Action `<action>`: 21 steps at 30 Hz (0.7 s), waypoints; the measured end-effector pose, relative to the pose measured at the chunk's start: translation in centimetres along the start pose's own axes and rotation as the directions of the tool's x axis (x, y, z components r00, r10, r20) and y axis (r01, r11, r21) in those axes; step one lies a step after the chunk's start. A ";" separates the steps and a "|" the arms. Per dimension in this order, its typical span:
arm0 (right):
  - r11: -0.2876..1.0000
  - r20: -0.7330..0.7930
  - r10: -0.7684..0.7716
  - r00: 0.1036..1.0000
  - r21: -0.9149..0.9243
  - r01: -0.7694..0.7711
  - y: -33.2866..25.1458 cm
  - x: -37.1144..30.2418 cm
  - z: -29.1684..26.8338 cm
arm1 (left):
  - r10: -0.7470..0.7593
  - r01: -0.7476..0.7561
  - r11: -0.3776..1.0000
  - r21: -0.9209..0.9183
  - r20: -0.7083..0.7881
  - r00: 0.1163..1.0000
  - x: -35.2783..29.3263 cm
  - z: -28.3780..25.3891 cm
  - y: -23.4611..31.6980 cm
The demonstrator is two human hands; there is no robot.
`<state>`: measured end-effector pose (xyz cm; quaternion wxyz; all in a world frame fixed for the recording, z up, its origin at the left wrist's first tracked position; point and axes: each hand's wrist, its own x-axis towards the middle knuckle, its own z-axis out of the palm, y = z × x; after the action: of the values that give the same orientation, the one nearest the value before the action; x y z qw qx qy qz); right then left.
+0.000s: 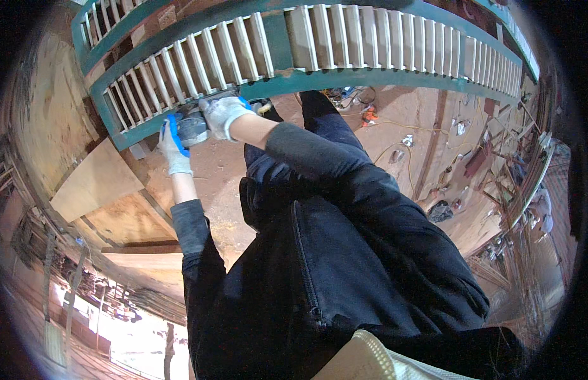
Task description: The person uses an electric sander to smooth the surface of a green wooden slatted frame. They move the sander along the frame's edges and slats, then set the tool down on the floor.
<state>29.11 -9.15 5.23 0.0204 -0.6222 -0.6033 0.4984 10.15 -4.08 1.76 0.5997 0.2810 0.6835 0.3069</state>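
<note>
Both my hands, in white gloves with blue palms, are closed around a dark hand-held power tool (pixel 193 129) that looks like a sander. My left hand (pixel 174 148) grips its left side, and my right hand (pixel 223 114) holds it from above and to the right. The tool sits against the near edge of a long louvered panel (pixel 282 39), towards its left end. This panel has a green frame and several pale slats. The tool's underside, where it meets the frame, is hidden.
Another green slatted panel (pixel 121 14) lies beyond at the upper left. Plywood boards (pixel 97 180) lie to my left. On the dusty floor to my right are an orange cord (pixel 409 166), an orange object (pixel 370 116), a black bag (pixel 440 211) and wood scraps.
</note>
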 end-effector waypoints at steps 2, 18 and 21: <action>0.994 0.009 0.058 0.998 0.088 -0.059 2.8 -3.8 -2.1 | 0.014 -0.014 1.000 0.004 -0.013 1.000 -3.0 4.0 -1.4; 0.972 -0.018 0.226 0.974 -0.068 -0.227 23.7 -22.8 -8.7 | 0.315 -0.434 0.813 0.388 0.333 0.888 -19.2 28.9 -11.1; 0.972 -0.020 0.236 0.972 0.007 -0.236 19.5 -20.8 -8.8 | 0.382 -0.484 0.757 0.440 0.303 0.873 -17.2 25.9 -9.2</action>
<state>53.69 -25.38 9.77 -0.0312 -0.6945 -0.5236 0.4925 37.81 -20.88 3.53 0.4816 0.6067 0.5930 0.2199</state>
